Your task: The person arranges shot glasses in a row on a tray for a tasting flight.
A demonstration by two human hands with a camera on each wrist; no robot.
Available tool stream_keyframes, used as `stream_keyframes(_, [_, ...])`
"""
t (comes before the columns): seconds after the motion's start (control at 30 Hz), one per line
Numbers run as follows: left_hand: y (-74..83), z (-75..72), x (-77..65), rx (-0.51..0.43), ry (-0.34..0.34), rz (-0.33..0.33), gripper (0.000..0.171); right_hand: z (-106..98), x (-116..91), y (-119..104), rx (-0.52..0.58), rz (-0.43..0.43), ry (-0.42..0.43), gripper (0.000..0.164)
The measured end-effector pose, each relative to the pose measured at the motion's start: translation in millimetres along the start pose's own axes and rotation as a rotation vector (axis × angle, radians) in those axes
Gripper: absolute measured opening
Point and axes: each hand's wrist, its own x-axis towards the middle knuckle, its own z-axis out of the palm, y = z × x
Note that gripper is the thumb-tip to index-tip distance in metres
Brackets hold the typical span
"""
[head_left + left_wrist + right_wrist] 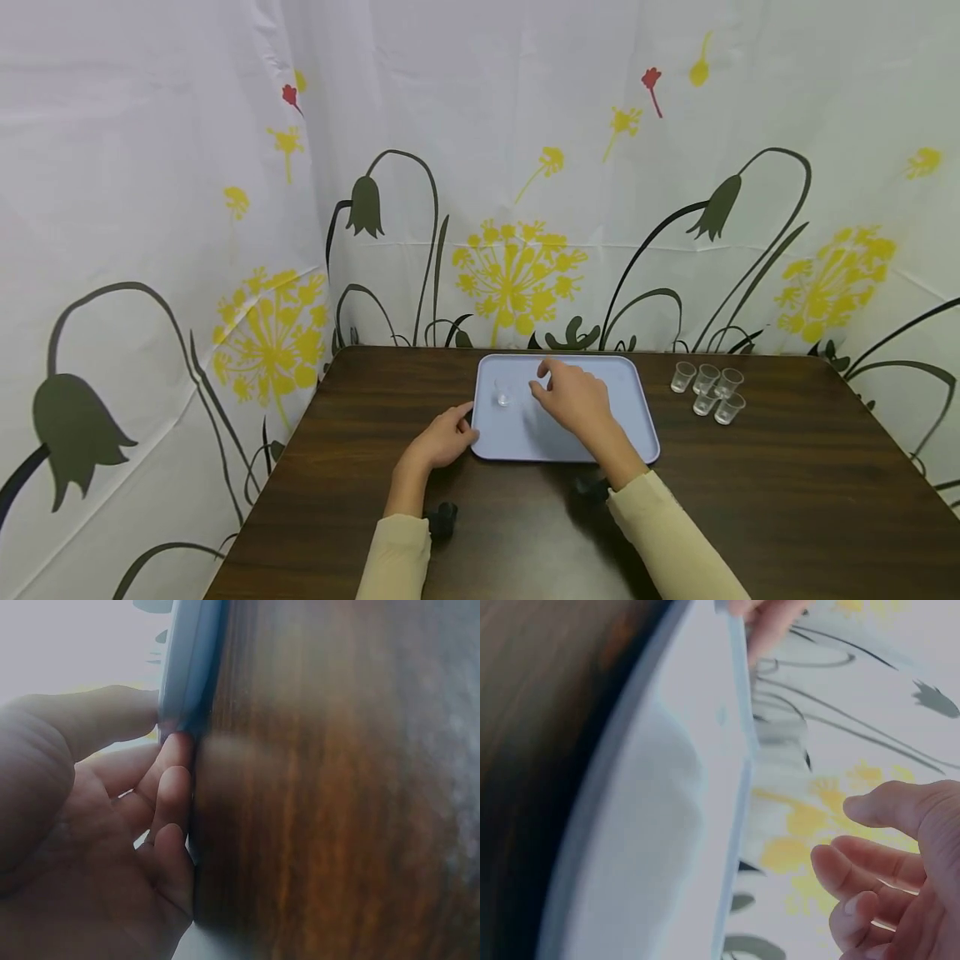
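A pale blue tray [517, 442] lies on the dark wooden table. At its left edge my left hand [441, 437] holds the rim, the thumb on one side and the curled fingertips against the other in the left wrist view. One small clear cup [502, 398] stands on the left part of the tray. My right hand [573, 398] hovers over the middle of the tray, to the right of that cup. In the right wrist view its fingers [832, 870] are loosely bent, thumb apart from them, with nothing between.
Several small clear cups [705, 380] stand grouped on the table to the right of the tray. Behind the table's back edge hangs a white curtain [480, 125] with flower prints, which also runs along the left side. Brown tabletop [810, 500] extends to the right.
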Motion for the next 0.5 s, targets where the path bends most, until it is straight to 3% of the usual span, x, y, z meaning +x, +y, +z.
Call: stream_keyframes(0.5, [0.3, -0.1, -1.7, -0.02, -0.012, 0.023, 0.06, -50, -21, 82, 0.064, 0.136, 0.016, 0.035])
